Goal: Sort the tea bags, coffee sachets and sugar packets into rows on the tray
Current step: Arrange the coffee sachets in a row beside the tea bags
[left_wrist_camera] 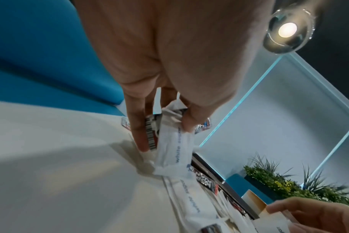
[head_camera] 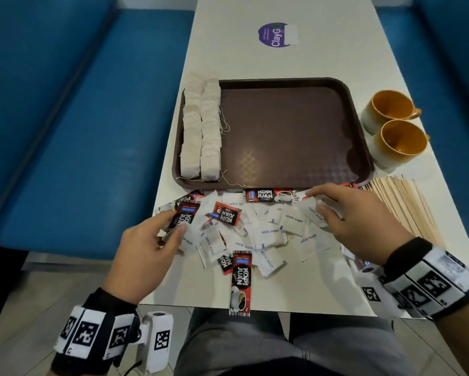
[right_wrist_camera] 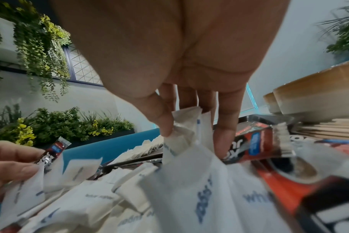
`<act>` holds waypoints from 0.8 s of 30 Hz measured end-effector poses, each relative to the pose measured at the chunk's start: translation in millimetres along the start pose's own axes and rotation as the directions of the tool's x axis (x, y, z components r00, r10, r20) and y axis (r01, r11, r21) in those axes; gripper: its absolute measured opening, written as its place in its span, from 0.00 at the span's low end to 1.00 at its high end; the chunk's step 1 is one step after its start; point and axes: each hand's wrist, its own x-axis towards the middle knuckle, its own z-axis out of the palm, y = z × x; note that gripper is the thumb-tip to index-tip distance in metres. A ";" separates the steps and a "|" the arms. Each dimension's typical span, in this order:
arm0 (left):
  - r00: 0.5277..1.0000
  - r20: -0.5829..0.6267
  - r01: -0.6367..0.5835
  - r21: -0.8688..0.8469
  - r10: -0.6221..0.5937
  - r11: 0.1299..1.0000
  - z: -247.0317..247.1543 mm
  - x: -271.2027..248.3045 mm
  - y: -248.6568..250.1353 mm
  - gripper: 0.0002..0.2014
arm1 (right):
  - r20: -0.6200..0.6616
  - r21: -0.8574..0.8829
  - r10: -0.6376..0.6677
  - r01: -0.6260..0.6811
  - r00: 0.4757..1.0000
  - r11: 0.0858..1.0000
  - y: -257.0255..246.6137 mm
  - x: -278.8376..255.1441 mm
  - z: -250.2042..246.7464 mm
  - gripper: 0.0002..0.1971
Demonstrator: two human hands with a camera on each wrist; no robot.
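Observation:
A brown tray (head_camera: 290,131) lies on the white table, with two rows of pale tea bags (head_camera: 200,126) along its left side. In front of it lies a heap of white sugar packets (head_camera: 271,232) mixed with red-black coffee sachets (head_camera: 268,195). My left hand (head_camera: 170,226) is at the heap's left end and pinches a coffee sachet (left_wrist_camera: 151,135) together with a white sugar packet (left_wrist_camera: 175,146). My right hand (head_camera: 323,204) is at the heap's right end, thumb and fingers pinching white sugar packets (right_wrist_camera: 185,126).
Two orange-lined cups (head_camera: 396,128) stand right of the tray. A fan of wooden stirrers (head_camera: 407,204) lies at the right edge. One coffee sachet (head_camera: 240,283) hangs over the near table edge. Blue benches (head_camera: 78,131) flank the table. A purple sticker (head_camera: 276,35) is further back.

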 end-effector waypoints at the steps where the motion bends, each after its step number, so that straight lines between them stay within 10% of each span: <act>1: 1.000 0.000 0.010 -0.014 -0.010 1.000 0.3 -0.3 1.3 0.06 | -0.010 0.017 -0.001 0.002 1.000 1.000 0.0 0.9 -0.1 0.16; 8: 0.993 0.070 0.109 -0.149 -0.099 0.983 2.0 -5.2 -2.7 0.17 | 0.012 0.102 -0.040 0.038 0.999 0.994 -9.0 1.4 3.8 0.18; 14: 0.938 0.312 -0.208 0.163 0.149 0.965 3.5 -10.8 -13.2 0.19 | 0.069 -0.025 -0.045 0.047 0.997 0.999 -9.6 6.4 6.1 0.19; 24: 0.921 0.344 -0.275 0.242 0.183 0.931 13.9 -1.3 -0.4 0.38 | 0.144 -0.198 -0.203 0.229 0.968 0.953 -32.1 13.1 29.9 0.31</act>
